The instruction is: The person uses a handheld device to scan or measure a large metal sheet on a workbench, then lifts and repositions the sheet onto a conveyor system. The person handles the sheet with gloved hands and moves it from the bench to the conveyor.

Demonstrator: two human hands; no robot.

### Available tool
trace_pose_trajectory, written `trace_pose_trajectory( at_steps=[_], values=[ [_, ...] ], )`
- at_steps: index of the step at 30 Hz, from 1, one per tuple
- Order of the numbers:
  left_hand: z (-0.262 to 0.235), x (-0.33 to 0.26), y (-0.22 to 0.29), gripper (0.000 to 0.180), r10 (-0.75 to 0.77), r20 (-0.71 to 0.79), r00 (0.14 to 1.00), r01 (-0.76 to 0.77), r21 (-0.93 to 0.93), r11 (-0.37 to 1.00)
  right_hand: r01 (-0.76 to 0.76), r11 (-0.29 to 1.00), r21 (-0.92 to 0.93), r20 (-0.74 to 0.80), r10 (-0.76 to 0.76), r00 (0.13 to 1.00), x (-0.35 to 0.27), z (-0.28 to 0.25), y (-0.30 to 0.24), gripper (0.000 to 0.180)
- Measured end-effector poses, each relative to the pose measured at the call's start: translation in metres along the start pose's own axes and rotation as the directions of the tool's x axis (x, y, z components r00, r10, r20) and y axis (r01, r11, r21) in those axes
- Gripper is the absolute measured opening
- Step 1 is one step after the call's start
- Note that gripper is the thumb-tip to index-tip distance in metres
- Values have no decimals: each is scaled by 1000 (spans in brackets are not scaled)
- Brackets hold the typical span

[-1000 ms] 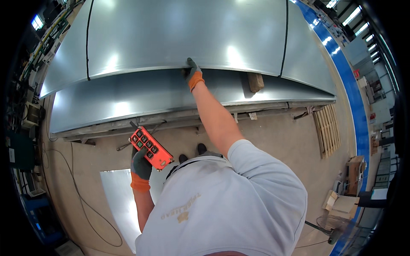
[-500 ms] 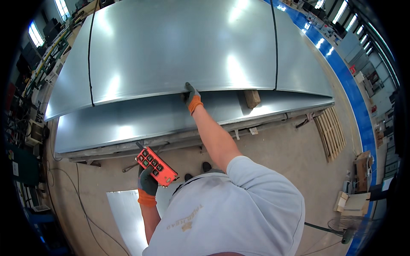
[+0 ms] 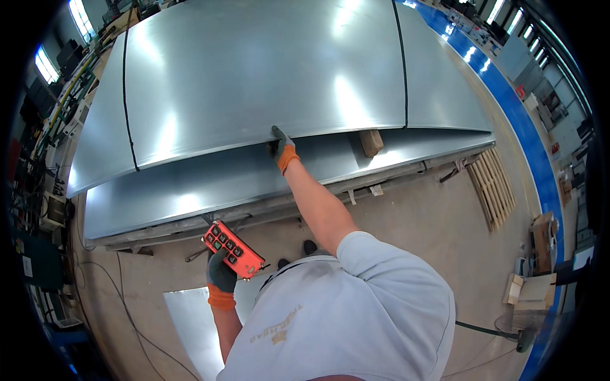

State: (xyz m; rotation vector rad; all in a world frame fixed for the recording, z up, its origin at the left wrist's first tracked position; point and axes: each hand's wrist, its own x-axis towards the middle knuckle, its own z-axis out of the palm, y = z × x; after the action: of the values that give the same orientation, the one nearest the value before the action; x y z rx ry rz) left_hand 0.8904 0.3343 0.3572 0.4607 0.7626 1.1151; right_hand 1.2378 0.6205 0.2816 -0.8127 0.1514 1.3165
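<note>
- upper sheet [image 3: 267, 70] sits lower in view than a second ago
- right hand [image 3: 282, 147] still at its edge, grip too shadowed to tell
- left hand [image 3: 221, 272] holding red remote [image 3: 236, 251]
- wooden block [image 3: 371, 143] under sheet, tan floor [image 3: 410, 213] around

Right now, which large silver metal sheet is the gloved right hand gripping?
The upper large silver metal sheet, crossed by thin black straps; the lower one lies beneath.

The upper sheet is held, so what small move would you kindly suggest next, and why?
Perhaps ease the right hand off the upper sheet: its fingers enter the gap above the lower sheet, while the left hand holds a red remote.
</note>
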Motion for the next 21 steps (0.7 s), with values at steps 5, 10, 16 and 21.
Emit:
trace_pose_trajectory(
  at_steps=[5,10,16,21],
  values=[
    [4,0,2,42,8,46,999,-9,38,999,-13,1000,14,-15,13,1000,-5,-1,-1,26],
    [7,0,4,36,6,27,1000,-8,68,998,-5,1000,2,4,5,1000,-7,-1,-2,26],
    [7,2,6,39,0,73,997,-5,64,998,3,1000,-9,43,-3,999,-23,0,-8,26],
    [18,2,11,38,-4,68,998,3,15,1000,33,999,24,38,-34,999,-22,-7,-4,25]
  ],
)
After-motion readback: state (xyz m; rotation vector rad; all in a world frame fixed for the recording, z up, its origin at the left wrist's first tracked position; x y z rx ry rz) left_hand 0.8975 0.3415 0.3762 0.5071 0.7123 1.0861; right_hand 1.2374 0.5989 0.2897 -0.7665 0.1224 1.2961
